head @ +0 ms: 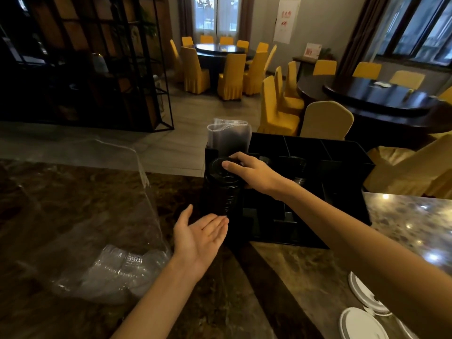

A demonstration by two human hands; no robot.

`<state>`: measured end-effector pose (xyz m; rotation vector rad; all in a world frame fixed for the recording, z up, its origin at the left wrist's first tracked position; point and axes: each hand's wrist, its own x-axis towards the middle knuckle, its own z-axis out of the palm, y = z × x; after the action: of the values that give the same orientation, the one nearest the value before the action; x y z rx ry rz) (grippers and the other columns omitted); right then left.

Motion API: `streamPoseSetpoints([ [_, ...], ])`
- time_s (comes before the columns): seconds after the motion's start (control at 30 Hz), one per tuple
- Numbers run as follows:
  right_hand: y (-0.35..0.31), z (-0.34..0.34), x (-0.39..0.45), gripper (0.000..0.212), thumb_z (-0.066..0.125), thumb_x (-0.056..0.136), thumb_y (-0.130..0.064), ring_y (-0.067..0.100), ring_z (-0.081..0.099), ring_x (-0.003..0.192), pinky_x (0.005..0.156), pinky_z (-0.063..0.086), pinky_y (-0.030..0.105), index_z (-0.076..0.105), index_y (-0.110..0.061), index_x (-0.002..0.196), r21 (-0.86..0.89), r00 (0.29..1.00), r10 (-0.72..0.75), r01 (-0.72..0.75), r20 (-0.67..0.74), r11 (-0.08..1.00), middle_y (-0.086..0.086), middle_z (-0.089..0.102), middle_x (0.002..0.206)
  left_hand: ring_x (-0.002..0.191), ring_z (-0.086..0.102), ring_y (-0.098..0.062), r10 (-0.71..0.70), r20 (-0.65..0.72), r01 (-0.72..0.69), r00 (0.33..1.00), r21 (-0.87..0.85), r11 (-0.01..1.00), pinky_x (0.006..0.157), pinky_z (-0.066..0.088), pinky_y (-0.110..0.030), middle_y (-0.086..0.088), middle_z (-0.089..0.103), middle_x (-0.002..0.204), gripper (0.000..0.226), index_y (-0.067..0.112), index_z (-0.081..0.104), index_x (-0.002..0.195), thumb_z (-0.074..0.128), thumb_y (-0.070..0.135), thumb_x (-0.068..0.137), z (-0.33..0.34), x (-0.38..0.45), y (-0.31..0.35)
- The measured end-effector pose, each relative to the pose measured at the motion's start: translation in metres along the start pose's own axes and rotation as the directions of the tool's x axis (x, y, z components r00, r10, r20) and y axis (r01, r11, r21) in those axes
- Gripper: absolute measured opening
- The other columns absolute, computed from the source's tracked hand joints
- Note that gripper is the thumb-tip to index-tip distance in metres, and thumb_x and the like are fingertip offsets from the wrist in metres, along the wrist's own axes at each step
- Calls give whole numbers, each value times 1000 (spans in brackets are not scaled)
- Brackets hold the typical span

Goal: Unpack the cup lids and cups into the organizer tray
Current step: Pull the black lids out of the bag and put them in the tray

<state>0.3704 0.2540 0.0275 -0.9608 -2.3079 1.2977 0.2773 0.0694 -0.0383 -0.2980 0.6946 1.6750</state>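
Left hand (200, 237), palm up and empty at frame center, waits just below the upright black lid stack (223, 189), while the right hand (249, 171) grips its top at the tray's (347, 167) left end.

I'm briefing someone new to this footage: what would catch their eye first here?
Probably the right hand gripping the top of a black lid stack at the left end of the black organizer tray, mid-frame. Just below, the left hand waits open, palm up. A crumpled clear plastic bag sprawls across the counter's left side.
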Motion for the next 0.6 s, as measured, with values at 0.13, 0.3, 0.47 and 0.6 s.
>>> streamPoseSetpoints([
  [0.13, 0, 3, -2, 44, 56, 101, -54, 6, 67, 106, 92, 55, 31, 65, -25, 133, -61, 996, -79, 76, -41, 995, -9, 72, 113, 141, 40, -42, -45, 5, 45, 999, 20, 999, 111, 36, -49, -31, 46, 147, 74, -8, 41, 144, 49, 50, 99, -6, 4, -1],
  [0.3, 11, 8, -3, 43, 52, 106, -45, 9, 66, 105, 90, 52, 27, 60, -18, 139, -155, 978, -147, 125, -146, 980, -4, 70, 116, 125, 53, -43, -42, 43, 42, 998, 10, 999, 99, 46, -48, -31, 56, 136, 72, -11, 51, 134, 48, 52, 99, -16, 8, -1],
  [0.47, 16, 5, -4, 33, 52, 106, -42, -3, 64, 92, 74, 50, 17, 57, -28, 135, -213, 946, -236, 189, -222, 959, -12, 66, 102, 123, 54, -43, -54, 85, 54, 995, 9, 999, 99, 45, -49, -33, 57, 133, 76, -13, 54, 126, 49, 56, 96, -14, 13, -3],
  [0.6, 19, 13, -5, 34, 50, 106, -44, 17, 63, 105, 89, 54, 35, 55, -35, 138, -371, 936, -305, 224, -175, 901, -1, 65, 114, 125, 53, -44, -70, 61, 71, 996, -23, 997, 100, 45, -49, -33, 52, 137, 83, -13, 42, 139, 48, 57, 95, -20, 17, -7],
])
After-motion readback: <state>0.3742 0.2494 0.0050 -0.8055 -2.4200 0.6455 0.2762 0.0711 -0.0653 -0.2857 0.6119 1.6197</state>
